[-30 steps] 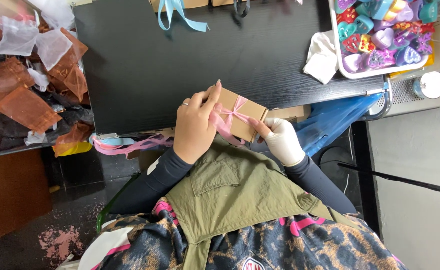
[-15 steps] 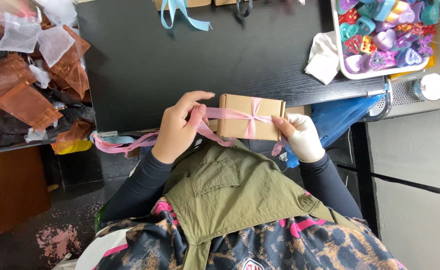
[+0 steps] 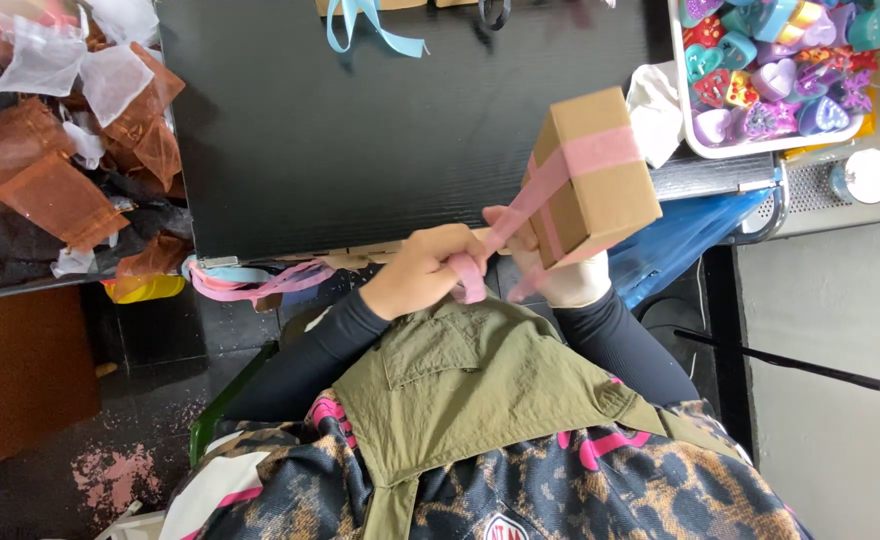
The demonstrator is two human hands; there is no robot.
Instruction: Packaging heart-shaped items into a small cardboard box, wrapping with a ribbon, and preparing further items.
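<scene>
Above the desk (image 3: 380, 150) edge: box (image 3: 600, 175), ribbon (image 3: 560, 170), two hands.
Box, flat before the chest half a second ago, now tipped up on end and raised, so wrapping has passed to its far faces. Brown card, pink ribbon crossed round it. Left hand (image 3: 422, 270) closed on the ribbon tails; right hand (image 3: 560, 275), gloved, seemingly cupped under the box, grip partly hidden.

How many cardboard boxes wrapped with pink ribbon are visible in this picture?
1. The brown cardboard box is held tilted above the black table's near edge, with pink ribbon around it. Others may be hidden.
</scene>
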